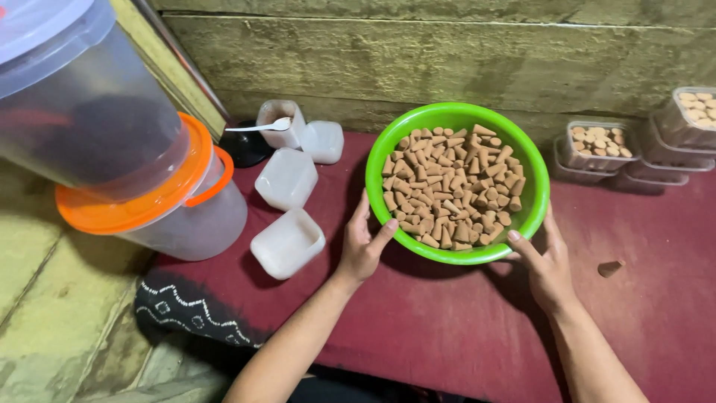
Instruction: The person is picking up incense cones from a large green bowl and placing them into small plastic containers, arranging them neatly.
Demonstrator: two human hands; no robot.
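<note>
A bright green bowl sits on a dark red cloth, filled with several small tan cones. My left hand grips the bowl's near left rim, thumb on the edge. At the near right rim, my right hand holds the bowl, thumb touching the edge. One loose cone lies on the cloth right of that hand.
Several empty white plastic tubs lie to the left, one with a white spoon. Clear buckets with an orange lid stand at far left. Clear boxes of cones are stacked at right against the wall.
</note>
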